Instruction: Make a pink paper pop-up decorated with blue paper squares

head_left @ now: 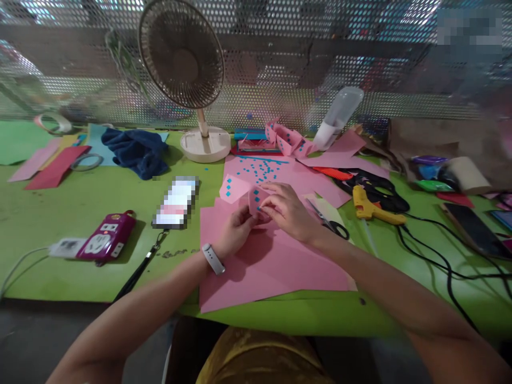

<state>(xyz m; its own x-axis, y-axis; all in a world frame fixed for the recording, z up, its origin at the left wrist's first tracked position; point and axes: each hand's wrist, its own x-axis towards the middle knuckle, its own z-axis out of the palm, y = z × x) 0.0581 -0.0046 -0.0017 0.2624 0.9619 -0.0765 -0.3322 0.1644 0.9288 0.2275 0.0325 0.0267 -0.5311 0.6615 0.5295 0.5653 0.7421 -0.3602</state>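
My left hand (234,230) and my right hand (286,209) meet over a stack of pink paper sheets (272,266) on the green table. Both pinch a small folded pink paper piece (256,200) dotted with blue squares. Another pink piece with blue squares (233,188) lies just left of it. Many loose blue paper squares (260,169) are scattered on pink paper behind my hands. A grey watch band sits on my left wrist.
Scissors (332,221) and a yellow glue gun (374,209) with black cables lie right of my hands. A phone (176,202) and a magenta power strip (104,238) lie left. A desk fan (188,69), blue cloth (136,150) and finished pink paper boats (288,137) stand behind.
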